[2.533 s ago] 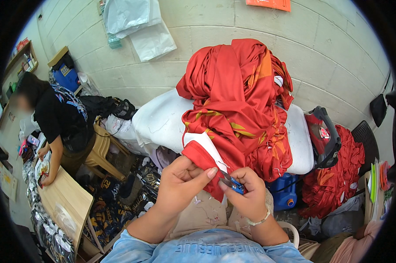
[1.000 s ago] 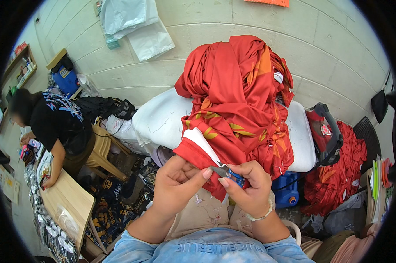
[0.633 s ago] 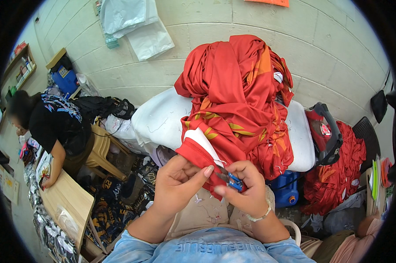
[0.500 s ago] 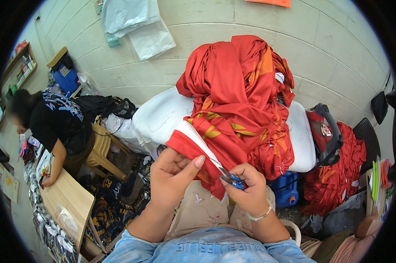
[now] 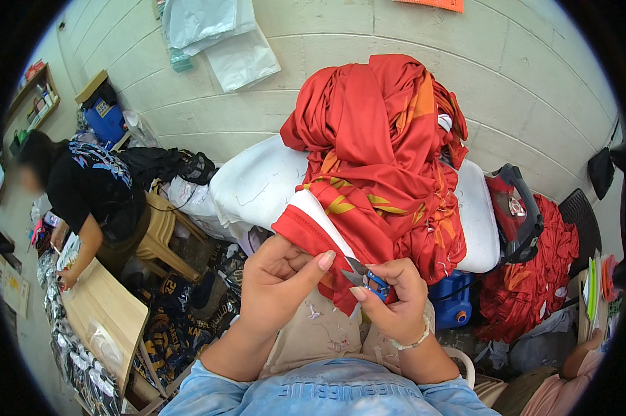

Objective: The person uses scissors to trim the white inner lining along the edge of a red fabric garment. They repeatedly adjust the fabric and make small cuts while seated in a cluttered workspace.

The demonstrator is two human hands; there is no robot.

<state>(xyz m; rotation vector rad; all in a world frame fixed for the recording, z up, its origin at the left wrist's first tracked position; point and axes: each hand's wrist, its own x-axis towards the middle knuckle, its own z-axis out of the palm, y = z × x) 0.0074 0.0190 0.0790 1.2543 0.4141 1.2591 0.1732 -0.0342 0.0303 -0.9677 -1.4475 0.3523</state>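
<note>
My left hand (image 5: 277,281) pinches the hemmed edge of a red garment (image 5: 300,232) between thumb and fingers; a white band runs along that edge. Small thread snips (image 5: 374,283) with a blue handle sit in my right hand (image 5: 404,295). Their two grey blades stand apart, close to the cloth just right of my left thumb. Whether a thread lies between the blades is too small to tell. From my hands the garment leads up to a large heap of red fabric (image 5: 368,125) with yellow and orange patterns.
The heap lies on a white padded surface (image 5: 257,182) against a block wall. To its right are a blue container (image 5: 453,305) and more red cloth (image 5: 534,277). At left a person in black (image 5: 94,187) works by a wooden board (image 5: 105,305) and a plastic chair (image 5: 164,232).
The snips' blades have spread apart and tipped up slightly beside the garment edge. My left hand has shifted slightly right with the cloth. The person at left has moved their head and arms.
</note>
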